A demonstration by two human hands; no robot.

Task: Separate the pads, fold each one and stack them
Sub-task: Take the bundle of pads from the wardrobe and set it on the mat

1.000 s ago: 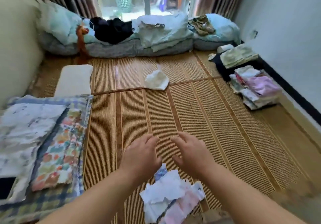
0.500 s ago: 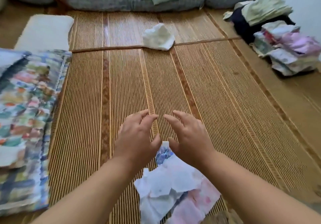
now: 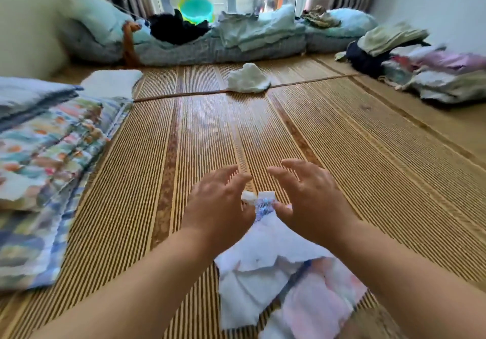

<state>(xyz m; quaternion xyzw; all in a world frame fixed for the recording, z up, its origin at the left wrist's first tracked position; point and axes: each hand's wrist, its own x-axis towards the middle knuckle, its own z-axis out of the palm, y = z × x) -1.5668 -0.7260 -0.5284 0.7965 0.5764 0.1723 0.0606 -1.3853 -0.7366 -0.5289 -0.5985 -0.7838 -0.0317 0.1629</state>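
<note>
A loose pile of pads (image 3: pixel 265 275), white, pale blue and pink, lies on the woven mat (image 3: pixel 210 133) right in front of me. At the pile's far end a blue floral pad (image 3: pixel 263 204) sticks up between my hands. My left hand (image 3: pixel 219 207) and my right hand (image 3: pixel 311 201) hover over that end, palms down and fingers spread, with the thumbs close to the floral pad. Neither hand visibly grips anything. Farther off, a crumpled white pad (image 3: pixel 248 78) lies alone on the mat.
Folded patterned cloths (image 3: pixel 50 154) are stacked at the left, with a white cushion (image 3: pixel 111 82) behind them. Piles of folded laundry (image 3: pixel 436 75) line the right wall. Rolled bedding (image 3: pixel 215 41) runs along the back under the window.
The view dipped to the mat, then rose back to the window. Both hands stayed over the pile's far end and spread a little wider apart. The floral pad's end now stands between the thumbs.
</note>
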